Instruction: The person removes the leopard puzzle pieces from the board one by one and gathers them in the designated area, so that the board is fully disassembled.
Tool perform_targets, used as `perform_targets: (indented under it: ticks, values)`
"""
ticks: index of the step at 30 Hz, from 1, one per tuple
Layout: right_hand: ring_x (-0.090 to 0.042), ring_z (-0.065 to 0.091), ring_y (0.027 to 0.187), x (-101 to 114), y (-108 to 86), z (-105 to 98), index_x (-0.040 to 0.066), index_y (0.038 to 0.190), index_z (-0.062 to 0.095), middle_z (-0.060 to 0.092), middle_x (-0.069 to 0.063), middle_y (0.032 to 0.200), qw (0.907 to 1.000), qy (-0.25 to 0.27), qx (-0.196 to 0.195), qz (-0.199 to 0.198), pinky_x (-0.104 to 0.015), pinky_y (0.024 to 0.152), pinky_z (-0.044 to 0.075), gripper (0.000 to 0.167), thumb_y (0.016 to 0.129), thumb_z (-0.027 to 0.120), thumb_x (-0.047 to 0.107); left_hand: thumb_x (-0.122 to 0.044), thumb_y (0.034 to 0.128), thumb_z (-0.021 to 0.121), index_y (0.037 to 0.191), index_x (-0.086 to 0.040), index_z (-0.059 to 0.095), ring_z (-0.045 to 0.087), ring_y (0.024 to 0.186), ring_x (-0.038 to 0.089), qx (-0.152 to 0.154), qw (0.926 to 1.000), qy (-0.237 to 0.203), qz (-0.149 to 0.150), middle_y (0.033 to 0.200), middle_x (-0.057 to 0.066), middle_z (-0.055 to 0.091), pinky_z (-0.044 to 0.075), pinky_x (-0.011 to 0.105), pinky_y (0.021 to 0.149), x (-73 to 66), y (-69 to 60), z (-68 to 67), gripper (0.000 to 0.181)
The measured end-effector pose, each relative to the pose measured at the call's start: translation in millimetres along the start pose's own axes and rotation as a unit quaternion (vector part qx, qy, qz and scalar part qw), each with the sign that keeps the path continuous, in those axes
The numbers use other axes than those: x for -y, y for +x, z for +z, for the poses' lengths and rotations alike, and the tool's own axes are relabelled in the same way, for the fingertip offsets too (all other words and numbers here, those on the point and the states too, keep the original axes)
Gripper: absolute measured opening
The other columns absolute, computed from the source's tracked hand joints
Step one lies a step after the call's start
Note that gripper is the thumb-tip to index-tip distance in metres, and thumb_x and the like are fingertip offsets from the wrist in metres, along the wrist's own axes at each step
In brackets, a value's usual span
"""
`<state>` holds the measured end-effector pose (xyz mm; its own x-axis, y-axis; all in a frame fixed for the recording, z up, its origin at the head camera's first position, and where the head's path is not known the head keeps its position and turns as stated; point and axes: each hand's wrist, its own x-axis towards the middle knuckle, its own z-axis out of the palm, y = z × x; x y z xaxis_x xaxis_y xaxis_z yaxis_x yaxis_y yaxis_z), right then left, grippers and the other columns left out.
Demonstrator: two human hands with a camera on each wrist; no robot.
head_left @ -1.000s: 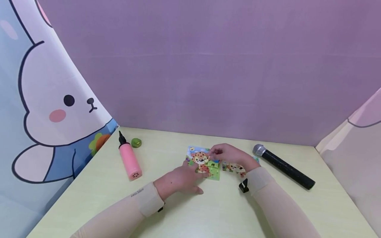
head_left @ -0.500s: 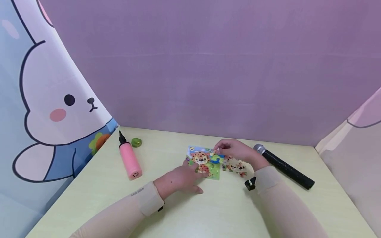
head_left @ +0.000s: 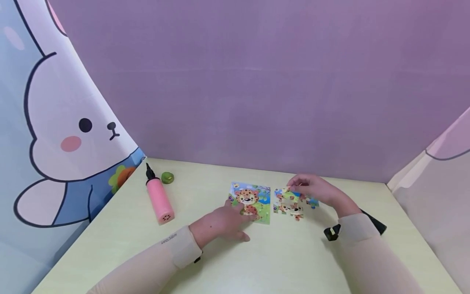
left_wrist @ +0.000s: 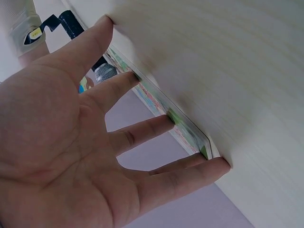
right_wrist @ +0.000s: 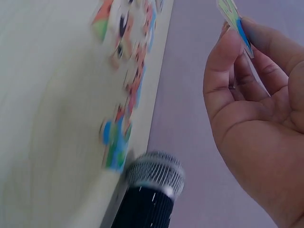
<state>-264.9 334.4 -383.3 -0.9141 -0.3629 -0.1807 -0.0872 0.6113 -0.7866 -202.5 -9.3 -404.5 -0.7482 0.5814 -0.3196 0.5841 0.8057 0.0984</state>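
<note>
While pinching a thin green-and-blue puzzle piece (right_wrist: pixel 235 20) in the right hand (head_left: pixel 316 191), touching a flat, blue-and-green leopard card (head_left: pixel 249 198) with the straight, spread fingers of the left hand (head_left: pixel 228 220)
Holding the piece just above flat, orange-spotted jigsaw tiles (head_left: pixel 291 209) beside the card on the pale table (head_left: pixel 264 261)

pink-and-black pump (head_left: pixel 159 200), purple backdrop (head_left: pixel 257 90), black-and-silver microphone (right_wrist: pixel 145 202), card (head_left: pixel 262 198) patterned in spotted orange, blue and green.
</note>
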Motion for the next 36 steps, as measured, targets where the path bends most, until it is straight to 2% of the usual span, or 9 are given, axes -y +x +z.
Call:
perform_targets:
  ticks: [7, 11, 17, 23, 29, 36]
  values:
    - [-0.034, 0.071, 0.095, -14, -19.4, -12, 0.009, 0.132, 0.067, 0.071, -0.014, 0.120, 1.0000, -0.002, 0.001, 0.008, -0.045, 0.092, 0.059, 0.035, 0.107, 0.067, 0.034, -0.067, 0.0946, 0.068, 0.161, -0.055, 0.038, 0.025, 0.159, 0.059, 0.000, 1.0000, -0.004, -0.007, 0.177, 0.010, 0.030, 0.060, 0.065, 0.102, -0.9, -0.4, 0.2, 0.073]
    - [-0.029, 0.071, 0.094, -20, -28.2, -18, 0.006, 0.130, 0.067, 0.071, -0.015, 0.117, 0.9998, -0.004, 0.017, 0.004, -0.043, 0.090, 0.061, 0.034, 0.108, 0.066, 0.031, -0.067, 0.0946, 0.068, 0.160, -0.055, 0.038, 0.025, 0.160, 0.059, 0.000, 1.0000, -0.004, -0.009, 0.177, 0.010, 0.030, 0.060, 0.065, 0.102, -1.5, -0.2, -0.4, 0.073]
    - [-0.021, 0.067, 0.101, -29, -37.6, -23, 0.005, 0.127, 0.068, 0.068, -0.015, 0.119, 0.9984, -0.025, 0.050, 0.007, -0.038, 0.085, 0.064, 0.028, 0.107, 0.066, 0.025, -0.067, 0.0943, 0.069, 0.161, -0.054, 0.039, 0.026, 0.159, 0.059, -0.002, 1.0000, -0.004, -0.007, 0.177, 0.010, 0.030, 0.060, 0.066, 0.102, -1.2, -0.2, -0.3, 0.074]
    - [-0.020, 0.062, 0.094, -35, -41.8, -18, 0.003, 0.121, 0.068, 0.068, -0.011, 0.113, 0.9951, -0.051, 0.081, 0.025, -0.034, 0.077, 0.062, 0.021, 0.107, 0.065, 0.019, -0.067, 0.0942, 0.069, 0.161, -0.053, 0.040, 0.027, 0.158, 0.060, -0.006, 0.9999, -0.008, -0.004, 0.177, 0.010, 0.031, 0.058, 0.066, 0.104, -0.8, -1.1, 0.1, 0.074]
    - [-0.016, 0.061, 0.087, -39, -40.5, -13, 0.003, 0.116, 0.069, 0.069, -0.011, 0.110, 0.9945, -0.071, 0.074, 0.022, -0.029, 0.072, 0.058, 0.016, 0.106, 0.066, 0.015, -0.067, 0.0942, 0.069, 0.161, -0.052, 0.040, 0.028, 0.157, 0.060, -0.007, 1.0000, 0.001, 0.004, 0.176, 0.011, 0.033, 0.058, 0.065, 0.106, -0.4, -1.0, -0.2, 0.074]
    - [-0.007, 0.056, 0.085, -37, -40.4, -13, 0.001, 0.113, 0.072, 0.070, -0.012, 0.106, 0.9936, -0.092, 0.062, -0.020, -0.022, 0.072, 0.052, 0.013, 0.105, 0.066, 0.010, -0.067, 0.0946, 0.068, 0.161, -0.054, 0.039, 0.028, 0.157, 0.061, -0.006, 1.0000, 0.005, 0.003, 0.176, 0.011, 0.032, 0.059, 0.065, 0.105, 0.1, -0.4, -0.8, 0.074]
